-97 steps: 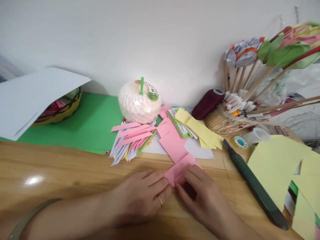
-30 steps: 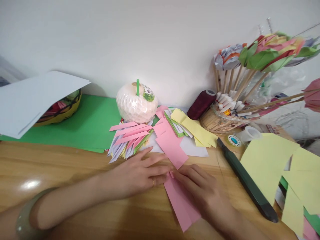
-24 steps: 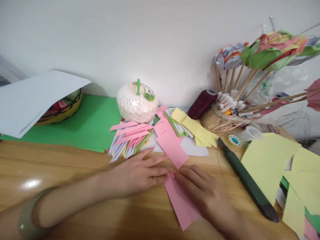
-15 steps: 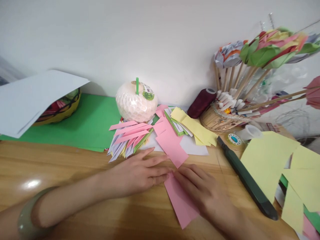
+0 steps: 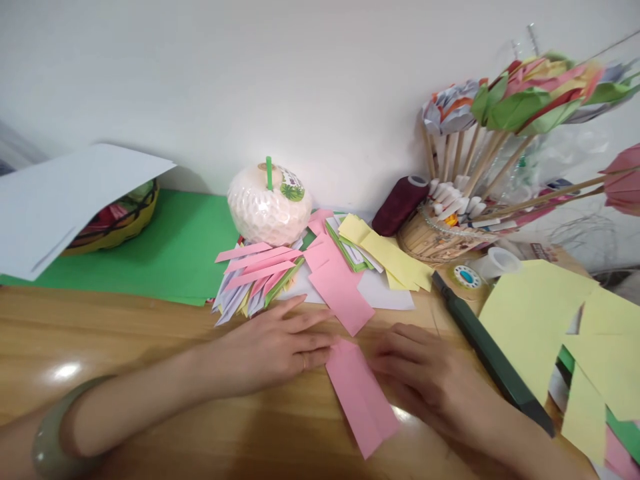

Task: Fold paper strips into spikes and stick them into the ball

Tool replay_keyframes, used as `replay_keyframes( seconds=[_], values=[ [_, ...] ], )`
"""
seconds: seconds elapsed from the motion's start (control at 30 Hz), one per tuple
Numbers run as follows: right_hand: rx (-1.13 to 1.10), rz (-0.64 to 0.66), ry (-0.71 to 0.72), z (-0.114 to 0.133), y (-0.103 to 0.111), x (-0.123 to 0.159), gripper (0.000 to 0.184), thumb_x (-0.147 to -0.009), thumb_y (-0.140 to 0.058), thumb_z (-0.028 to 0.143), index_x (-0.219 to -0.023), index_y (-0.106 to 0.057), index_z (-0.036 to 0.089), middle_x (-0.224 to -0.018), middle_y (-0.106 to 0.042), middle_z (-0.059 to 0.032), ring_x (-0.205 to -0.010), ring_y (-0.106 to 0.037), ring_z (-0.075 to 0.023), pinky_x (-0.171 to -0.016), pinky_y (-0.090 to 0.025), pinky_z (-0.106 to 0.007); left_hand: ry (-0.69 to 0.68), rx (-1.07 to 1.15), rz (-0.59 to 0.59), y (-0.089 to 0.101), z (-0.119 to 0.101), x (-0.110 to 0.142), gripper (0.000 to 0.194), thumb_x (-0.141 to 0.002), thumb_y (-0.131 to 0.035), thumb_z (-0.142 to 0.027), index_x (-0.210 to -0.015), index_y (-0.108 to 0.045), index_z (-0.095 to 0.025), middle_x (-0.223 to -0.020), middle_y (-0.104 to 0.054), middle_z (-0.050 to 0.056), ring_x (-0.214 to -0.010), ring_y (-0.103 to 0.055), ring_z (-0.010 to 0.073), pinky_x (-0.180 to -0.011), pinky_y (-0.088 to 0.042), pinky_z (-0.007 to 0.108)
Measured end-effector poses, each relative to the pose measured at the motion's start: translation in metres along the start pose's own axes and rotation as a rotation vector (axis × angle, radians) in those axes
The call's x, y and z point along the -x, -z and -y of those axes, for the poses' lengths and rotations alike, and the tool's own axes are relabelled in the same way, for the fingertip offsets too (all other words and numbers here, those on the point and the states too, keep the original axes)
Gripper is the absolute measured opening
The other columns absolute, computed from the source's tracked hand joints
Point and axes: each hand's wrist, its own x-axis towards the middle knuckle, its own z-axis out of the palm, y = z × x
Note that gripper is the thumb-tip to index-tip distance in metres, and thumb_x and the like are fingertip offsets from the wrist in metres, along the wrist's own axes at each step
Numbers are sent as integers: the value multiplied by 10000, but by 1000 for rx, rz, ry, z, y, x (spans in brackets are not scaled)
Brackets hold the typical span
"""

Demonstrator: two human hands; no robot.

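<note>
A pink paper strip [image 5: 361, 400] lies slanted on the wooden table, with a lengthwise crease and a small fold at its top end. My left hand [image 5: 285, 347] rests flat with fingers spread, its fingertips touching the strip's upper left corner. Beside the strip's right edge is my right hand [image 5: 425, 377], fingers loosely bent and a little apart, with nothing visible in them; its thumb is hidden. Just above both hands, more pink paper strips [image 5: 341, 300] overlap on a white sheet [image 5: 387, 291].
Folded paper pieces [image 5: 255, 277] lie before a white textured ball-shaped container [image 5: 270, 207]. A dark utility knife [image 5: 493, 353] and yellow paper [image 5: 540, 313] are at right. Behind stand a thread spool [image 5: 400, 205] and a basket [image 5: 430, 237] of paper flowers. Green sheets [image 5: 195, 240] lie left.
My right hand has slid right, off the pink strip, uncovering its top and right side. My left hand stays at the strip's corner. The view has shifted slightly.
</note>
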Motion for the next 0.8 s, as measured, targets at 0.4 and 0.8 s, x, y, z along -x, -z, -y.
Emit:
replay_keyframes(
  seconds=[0.4,0.8],
  values=[
    [-160,0,24,11,-15,-3,222,-884,-431,71,-856,-625,175,-849,-617,-45,-721,-572,-129,-600,-447,-232,-51,-140,-76,8,-2,3,312,-985,-348,-154,-1251,-511,-138,-1348,-511,48,-1297,-373,212,-1105,-221,448],
    [259,-206,131,22,-23,-4,357,-980,-297,154,-868,-637,138,-786,-674,-76,-694,-609,-169,-571,-490,-277,-81,-92,-165,3,-28,-3,366,-975,-279,-144,-1025,-641,-159,-1021,-677,14,-930,-569,155,-945,-410,337]
  ],
)
